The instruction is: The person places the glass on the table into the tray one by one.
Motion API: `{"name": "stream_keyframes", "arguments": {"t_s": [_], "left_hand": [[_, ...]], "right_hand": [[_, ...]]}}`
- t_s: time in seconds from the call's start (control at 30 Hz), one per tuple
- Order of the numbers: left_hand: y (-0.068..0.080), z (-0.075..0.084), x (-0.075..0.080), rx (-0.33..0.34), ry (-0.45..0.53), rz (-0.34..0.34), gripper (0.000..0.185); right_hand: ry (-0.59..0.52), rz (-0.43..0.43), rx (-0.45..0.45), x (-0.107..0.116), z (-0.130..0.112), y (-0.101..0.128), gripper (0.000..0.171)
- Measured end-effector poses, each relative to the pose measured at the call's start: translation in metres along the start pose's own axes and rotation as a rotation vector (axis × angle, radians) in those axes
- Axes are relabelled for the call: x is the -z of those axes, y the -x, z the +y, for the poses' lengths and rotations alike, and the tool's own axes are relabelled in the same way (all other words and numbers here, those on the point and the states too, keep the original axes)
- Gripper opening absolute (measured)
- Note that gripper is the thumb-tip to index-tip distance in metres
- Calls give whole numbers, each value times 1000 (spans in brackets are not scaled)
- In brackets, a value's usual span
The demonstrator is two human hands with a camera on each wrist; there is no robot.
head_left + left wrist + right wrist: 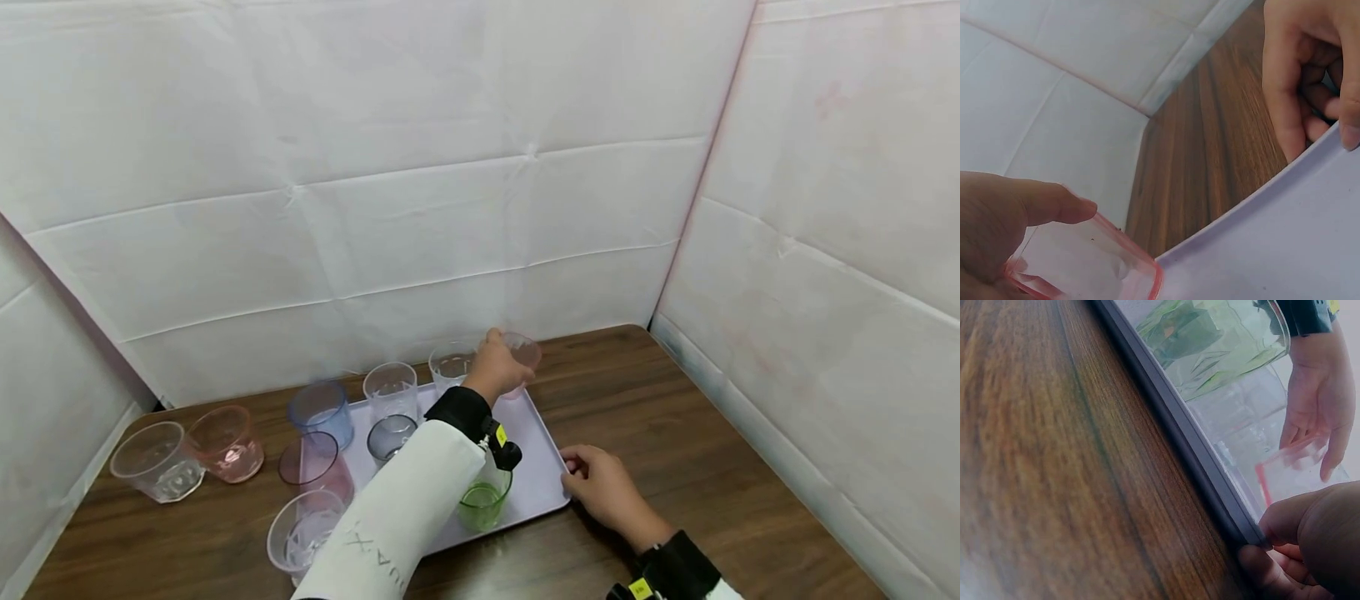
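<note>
My left hand (pixel 495 367) grips a clear pink-tinted glass (pixel 523 354) at the far right corner of a pale lilac tray (pixel 536 471). In the left wrist view this glass (pixel 1094 262) is tilted, with its red-pink edge against the tray. At the tray's right edge, my right hand (pixel 607 492) pinches the rim between thumb and fingers; the right wrist view shows the thumb (pixel 1291 519) on top. A green glass (pixel 482 504) stands on the tray near its front, partly behind the left forearm. A grey glass (pixel 390 437) and clear glasses (pixel 393 392) are also there.
A blue glass (pixel 322 412), a pink-purple glass (pixel 318 471) and a clear glass (pixel 303 533) stand around the tray's left side. Farther left are another clear glass (pixel 161 462) and a pink glass (pixel 228 446). White sheeting (pixel 412 208) borders the wooden table (pixel 675 442).
</note>
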State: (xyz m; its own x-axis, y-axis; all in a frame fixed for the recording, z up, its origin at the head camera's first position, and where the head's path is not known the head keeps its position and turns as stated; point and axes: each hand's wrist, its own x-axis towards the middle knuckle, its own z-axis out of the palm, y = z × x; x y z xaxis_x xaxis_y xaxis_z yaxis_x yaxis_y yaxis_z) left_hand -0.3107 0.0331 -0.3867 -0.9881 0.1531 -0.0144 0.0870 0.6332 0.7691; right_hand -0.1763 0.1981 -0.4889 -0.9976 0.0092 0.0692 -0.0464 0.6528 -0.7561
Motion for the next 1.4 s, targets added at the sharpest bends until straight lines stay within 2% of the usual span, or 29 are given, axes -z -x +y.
{"name": "stream_keyframes", "arguments": {"t_s": [0.17, 0.2, 0.37, 0.43, 0.6, 0.77, 0.9, 1.0, 1.1, 1.2, 1.3, 1.4], "left_hand": [[-6, -10, -7, 6, -26, -3, 83], [-11, -15, -12, -2, -43, 10, 84], [-8, -14, -10, 20, -64, -1, 89], [-2, -9, -4, -1, -67, -6, 92], [4, -5, 2, -130, -162, 17, 91], [6, -7, 5, -174, -261, 18, 78], [5, -9, 7, -244, -324, 38, 58], [8, -7, 13, -279, -358, 40, 54], [14, 2, 27, -280, -349, 16, 62], [26, 14, 53, -264, -255, -36, 68], [43, 17, 88, -267, -106, -69, 57], [65, 10, 128, -281, -16, -80, 38]], "right_hand": [[19, 7, 14, -3, 1, 2, 28], [20, 7, 12, -3, 0, 3, 28], [19, 9, 20, -4, 0, 3, 27], [17, 5, 21, -4, 0, 3, 27], [28, 0, 34, -6, 0, 1, 27], [18, -6, 43, -8, -2, 0, 27], [15, -8, 49, -9, -2, -2, 27], [14, -12, 38, -10, -2, -3, 27], [9, -14, 24, -8, 0, -4, 28], [7, -13, 21, -4, 3, -6, 28], [20, -4, 21, 0, 7, -6, 28], [28, -2, 20, 3, 10, -5, 28]]}}
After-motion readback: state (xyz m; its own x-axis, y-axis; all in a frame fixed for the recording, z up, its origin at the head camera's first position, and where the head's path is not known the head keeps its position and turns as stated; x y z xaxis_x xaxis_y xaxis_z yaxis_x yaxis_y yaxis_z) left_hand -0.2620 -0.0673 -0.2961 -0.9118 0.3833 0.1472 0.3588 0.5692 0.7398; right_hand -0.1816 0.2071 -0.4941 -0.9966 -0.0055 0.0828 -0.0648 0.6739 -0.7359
